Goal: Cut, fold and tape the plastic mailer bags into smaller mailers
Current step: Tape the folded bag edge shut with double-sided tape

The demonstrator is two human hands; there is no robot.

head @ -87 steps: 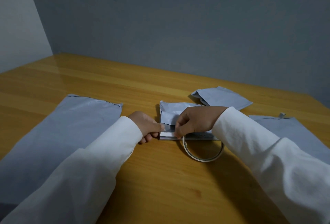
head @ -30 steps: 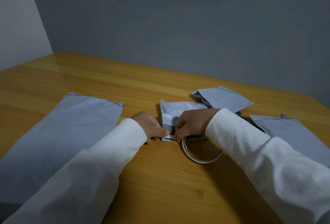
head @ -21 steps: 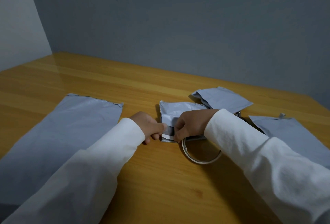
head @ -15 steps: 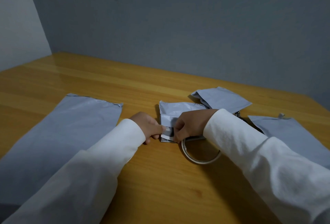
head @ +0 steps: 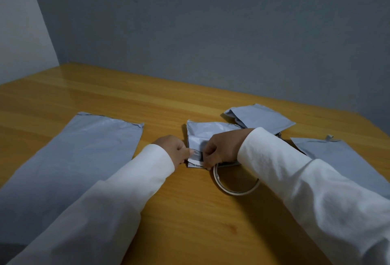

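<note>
Both hands pinch the tape strip at centre frame – left hand (head: 176, 150), right hand (head: 223, 148) – now closer together on the mailer (head: 205, 132), sealing its fold

wooden table (head: 126, 100), grey wall (head: 211, 32), dim light.

Left hand (head: 173, 148) and right hand (head: 223, 148) pinch tape (head: 196, 155) on a folded mailer (head: 204, 131).

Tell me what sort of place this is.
Probably a plain room at home or a small packing corner, not a workshop: a bare wooden table set in a corner of grey walls, with only grey mailer bags and a tape roll on it.
</note>
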